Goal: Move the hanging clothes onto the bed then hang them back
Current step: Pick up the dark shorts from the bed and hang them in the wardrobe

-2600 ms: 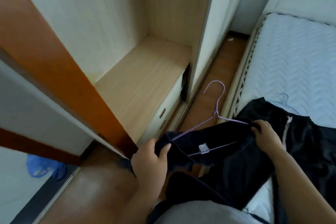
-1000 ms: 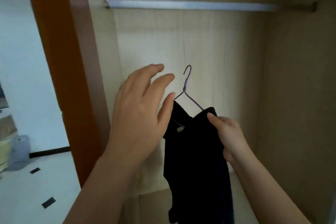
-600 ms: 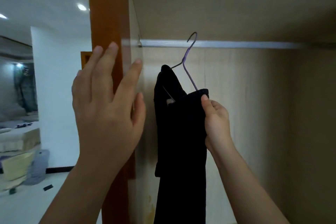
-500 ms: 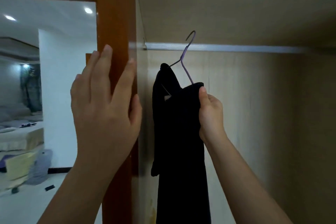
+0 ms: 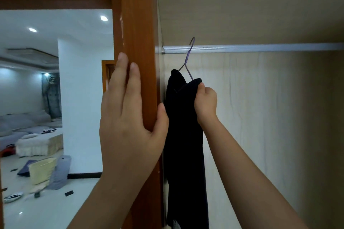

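Here, the left hand (image 5: pixel 128 122) lies flat against the brown wardrobe post (image 5: pixel 137 24), its fingers straight and close together, thumb round the post's edge. The right hand (image 5: pixel 205 101) has its fingers clamped on the top of the black garment (image 5: pixel 184 145), which hangs on a purple wire hanger (image 5: pixel 188 57) inside the wardrobe, just beside the post. The hanger's hook crosses the silver rail (image 5: pixel 260 48) near its left end; whether it rests there is unclear.

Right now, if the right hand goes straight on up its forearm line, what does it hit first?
Likely the rail near its left end; the hanger and garment the right hand grips move with it. Depth unclear.
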Action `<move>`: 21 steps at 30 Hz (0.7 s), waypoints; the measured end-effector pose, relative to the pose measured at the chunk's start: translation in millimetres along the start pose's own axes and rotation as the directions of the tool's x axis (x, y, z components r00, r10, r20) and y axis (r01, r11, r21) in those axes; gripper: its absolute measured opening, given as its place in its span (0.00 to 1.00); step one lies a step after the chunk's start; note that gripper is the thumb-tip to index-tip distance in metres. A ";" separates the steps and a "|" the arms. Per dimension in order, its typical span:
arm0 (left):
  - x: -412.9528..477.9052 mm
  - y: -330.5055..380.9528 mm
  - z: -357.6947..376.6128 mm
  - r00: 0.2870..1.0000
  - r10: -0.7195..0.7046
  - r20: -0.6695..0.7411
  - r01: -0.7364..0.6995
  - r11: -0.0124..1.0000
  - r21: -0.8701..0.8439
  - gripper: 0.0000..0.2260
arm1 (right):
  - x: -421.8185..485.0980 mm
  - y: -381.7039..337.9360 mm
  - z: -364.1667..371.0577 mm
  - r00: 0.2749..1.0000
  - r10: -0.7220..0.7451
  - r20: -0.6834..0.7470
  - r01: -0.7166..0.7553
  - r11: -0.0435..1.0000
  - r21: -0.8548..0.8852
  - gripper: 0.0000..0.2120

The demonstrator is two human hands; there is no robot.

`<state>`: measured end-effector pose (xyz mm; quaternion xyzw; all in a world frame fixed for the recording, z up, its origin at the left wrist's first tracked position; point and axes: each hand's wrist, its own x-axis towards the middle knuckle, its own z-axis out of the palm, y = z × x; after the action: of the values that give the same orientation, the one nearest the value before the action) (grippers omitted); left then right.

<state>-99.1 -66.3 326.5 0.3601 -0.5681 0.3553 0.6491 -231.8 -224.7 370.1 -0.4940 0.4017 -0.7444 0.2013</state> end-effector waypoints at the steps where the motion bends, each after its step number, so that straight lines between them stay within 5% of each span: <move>1: -0.4 0.1 0.0 1.000 0.004 -0.001 -0.004 1.000 0.001 0.27 | 4.8 0.4 0.6 1.000 0.019 -0.009 -0.019 1.000 -0.010 0.20; 21: -11.1 -2.7 -9.4 0.998 0.000 0.060 0.004 0.998 -0.067 0.26 | -46.9 13.9 -61.0 0.985 -0.094 0.146 0.146 0.903 -0.405 0.14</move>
<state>-93.3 -60.0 314.4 0.3491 -0.5987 0.3245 0.6437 -267.6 -176.0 320.6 -0.5940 0.5060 -0.6214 0.0702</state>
